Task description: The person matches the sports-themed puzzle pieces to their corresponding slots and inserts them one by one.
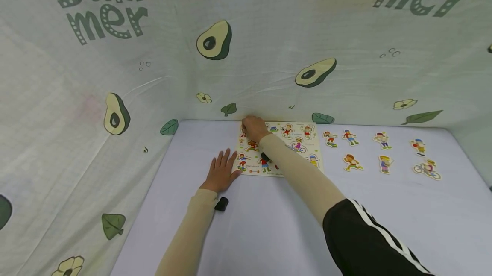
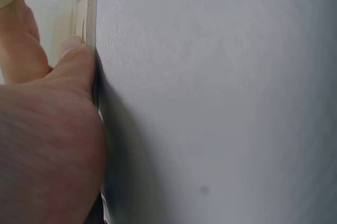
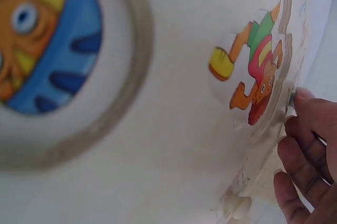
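A cream puzzle board [image 1: 282, 171] printed with cartoon children playing sports lies against the back of the table. My right hand [image 1: 254, 128] reaches over it to its far left corner. In the right wrist view, the thumb and forefinger of that hand [image 3: 313, 145] pinch a small puzzle piece [image 3: 293, 98], seen edge-on and mostly hidden. A running-figure picture [image 3: 259, 66] shows on the board nearby. My left hand [image 1: 221, 171] lies with fingers spread beside the board's near left corner. Its thumb [image 2: 76, 63] rests on the board's edge.
Right of the board, several loose puzzle pieces lie on the white table, among them a running child [image 1: 352, 162], a cyclist [image 1: 427, 169] and a figure in purple [image 1: 385, 164]. A patterned cloth [image 1: 261, 66] hangs behind the table and along its left side.
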### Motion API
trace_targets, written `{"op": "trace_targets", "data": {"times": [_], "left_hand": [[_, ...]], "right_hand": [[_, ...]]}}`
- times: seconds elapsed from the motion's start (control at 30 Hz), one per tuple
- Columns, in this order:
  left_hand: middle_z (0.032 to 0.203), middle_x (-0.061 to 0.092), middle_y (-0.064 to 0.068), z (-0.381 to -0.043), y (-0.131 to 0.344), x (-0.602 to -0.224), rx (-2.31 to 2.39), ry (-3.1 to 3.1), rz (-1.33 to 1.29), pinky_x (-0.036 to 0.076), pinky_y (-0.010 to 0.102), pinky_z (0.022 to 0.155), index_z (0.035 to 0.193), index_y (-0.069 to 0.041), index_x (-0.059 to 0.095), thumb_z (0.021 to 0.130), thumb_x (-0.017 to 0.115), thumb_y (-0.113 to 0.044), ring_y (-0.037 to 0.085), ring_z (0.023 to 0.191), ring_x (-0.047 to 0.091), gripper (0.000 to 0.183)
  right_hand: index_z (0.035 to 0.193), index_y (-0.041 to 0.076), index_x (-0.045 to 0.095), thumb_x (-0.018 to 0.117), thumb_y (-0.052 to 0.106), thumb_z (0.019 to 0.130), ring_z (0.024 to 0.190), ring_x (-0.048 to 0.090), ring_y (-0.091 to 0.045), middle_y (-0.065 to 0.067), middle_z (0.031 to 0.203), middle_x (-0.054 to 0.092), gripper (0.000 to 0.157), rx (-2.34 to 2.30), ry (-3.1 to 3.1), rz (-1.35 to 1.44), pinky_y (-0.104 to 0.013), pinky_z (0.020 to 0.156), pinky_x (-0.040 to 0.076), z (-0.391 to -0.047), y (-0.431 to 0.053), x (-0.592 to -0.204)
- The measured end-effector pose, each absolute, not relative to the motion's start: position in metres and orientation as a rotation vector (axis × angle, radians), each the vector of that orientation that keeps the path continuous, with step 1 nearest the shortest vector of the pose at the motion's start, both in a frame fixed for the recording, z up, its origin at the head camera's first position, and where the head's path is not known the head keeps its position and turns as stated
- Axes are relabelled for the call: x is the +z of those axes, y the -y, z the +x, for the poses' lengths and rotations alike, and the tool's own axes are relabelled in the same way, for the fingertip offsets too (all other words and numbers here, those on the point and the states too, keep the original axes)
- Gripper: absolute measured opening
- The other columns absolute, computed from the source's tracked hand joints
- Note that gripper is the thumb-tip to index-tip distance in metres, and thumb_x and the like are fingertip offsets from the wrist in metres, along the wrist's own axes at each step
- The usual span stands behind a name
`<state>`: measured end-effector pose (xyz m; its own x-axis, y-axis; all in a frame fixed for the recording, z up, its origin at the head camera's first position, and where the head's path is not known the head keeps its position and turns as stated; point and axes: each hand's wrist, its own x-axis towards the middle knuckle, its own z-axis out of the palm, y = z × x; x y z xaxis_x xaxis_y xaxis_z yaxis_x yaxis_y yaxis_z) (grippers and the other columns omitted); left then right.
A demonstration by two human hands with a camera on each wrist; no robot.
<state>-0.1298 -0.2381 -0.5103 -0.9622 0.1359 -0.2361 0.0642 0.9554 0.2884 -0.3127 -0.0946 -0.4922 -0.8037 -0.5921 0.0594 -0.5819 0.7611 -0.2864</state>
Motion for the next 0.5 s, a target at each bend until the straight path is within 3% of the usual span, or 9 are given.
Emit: {"op": "trace_targets", "data": {"times": [0.5], "left_hand": [[0.177,0.010,0.020,-0.1282,0.2368,-0.5064,0.413,-2.846,0.132,0.009,0.061,0.130,0.169,-0.010,0.022,0.112,0.051,-0.042,0.044,0.163,0.007,0.072]], "right_hand": [[0.104,0.006,0.078,0.067,0.015,0.106,0.100,0.072,-0.026,-0.010,0.107,0.076,0.014,-0.404,-2.948,-0.950,-0.042,0.094,0.058,-0.3088,0.0976,-0.4911]]}}
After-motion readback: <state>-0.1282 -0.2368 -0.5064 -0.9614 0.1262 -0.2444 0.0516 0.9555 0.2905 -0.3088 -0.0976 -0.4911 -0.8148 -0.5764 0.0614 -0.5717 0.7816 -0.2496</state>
